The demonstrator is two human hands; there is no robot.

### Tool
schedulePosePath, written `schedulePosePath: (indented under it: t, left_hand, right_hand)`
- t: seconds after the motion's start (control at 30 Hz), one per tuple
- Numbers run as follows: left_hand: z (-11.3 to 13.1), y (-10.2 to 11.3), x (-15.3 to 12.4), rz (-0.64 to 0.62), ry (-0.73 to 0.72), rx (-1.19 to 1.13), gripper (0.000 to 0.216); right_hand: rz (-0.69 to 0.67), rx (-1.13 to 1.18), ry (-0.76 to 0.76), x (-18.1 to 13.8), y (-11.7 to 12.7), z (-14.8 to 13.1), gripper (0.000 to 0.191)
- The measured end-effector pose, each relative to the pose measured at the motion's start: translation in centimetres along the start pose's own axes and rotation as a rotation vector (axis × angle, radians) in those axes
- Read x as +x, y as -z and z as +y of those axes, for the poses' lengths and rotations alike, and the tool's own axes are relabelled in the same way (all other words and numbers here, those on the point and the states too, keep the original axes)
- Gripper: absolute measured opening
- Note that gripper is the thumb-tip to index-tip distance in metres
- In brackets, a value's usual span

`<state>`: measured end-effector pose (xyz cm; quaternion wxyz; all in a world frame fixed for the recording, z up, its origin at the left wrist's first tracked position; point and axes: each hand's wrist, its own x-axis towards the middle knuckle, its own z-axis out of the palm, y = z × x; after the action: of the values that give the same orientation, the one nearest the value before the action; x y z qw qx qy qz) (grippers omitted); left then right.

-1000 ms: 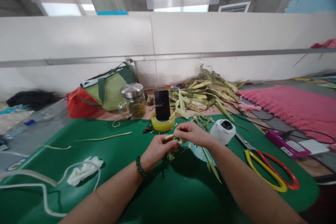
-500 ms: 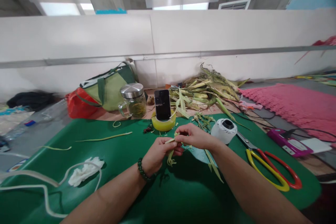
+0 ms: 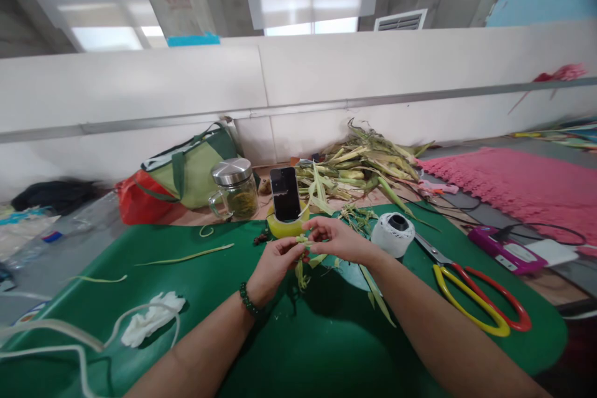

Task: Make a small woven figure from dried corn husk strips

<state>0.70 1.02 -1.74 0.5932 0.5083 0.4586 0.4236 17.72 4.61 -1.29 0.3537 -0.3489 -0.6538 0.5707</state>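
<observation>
My left hand (image 3: 275, 265), with a dark green bead bracelet on its wrist, pinches a small bundle of pale green plant strips (image 3: 301, 275) above the green mat. Loose ends of the bundle dangle below the fingers. On the bundle's upper right side, my right hand (image 3: 344, 240) has its thumb and fingers curled at a strip; the exact contact is partly hidden. Just beyond the hands a phone (image 3: 285, 194) leans upright in a yellow tape roll (image 3: 288, 228). Right of my right hand stands a white spool (image 3: 392, 236).
Scissors (image 3: 485, 301) with red and yellow handles lie at right on the green mat (image 3: 196, 348). A glass jar mug (image 3: 236, 193), a bag (image 3: 200, 168) and a heap of dried stalks (image 3: 368, 158) stand behind. Crumpled tissue (image 3: 153, 318) and a white cable (image 3: 81, 348) are at left.
The view has tilted up slightly. My right hand's fingers have shifted and parted a little from the left hand's at the bundle. A strip now shows beneath them.
</observation>
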Motion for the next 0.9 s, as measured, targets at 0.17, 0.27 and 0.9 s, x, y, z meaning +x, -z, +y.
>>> schedulePosePath:
  t: [0.17, 0.27, 0.9]
  left_hand:
    - [0.3, 0.3, 0.0, 0.074, -0.011, -0.032, 0.040]
    - [0.6, 0.5, -0.1, 0.102, -0.042, -0.066, 0.040]
    - [0.6, 1.1, -0.3, -0.006, 0.005, -0.028, 0.040]
  right_hand:
    - [0.013, -0.045, -0.042, 0.3, 0.4, 0.4, 0.036]
    - [0.005, -0.114, -0.052, 0.2, 0.1, 0.3, 0.034]
    - [0.478, -1.399, -0.582, -19.7, 10.6, 3.3, 0.040]
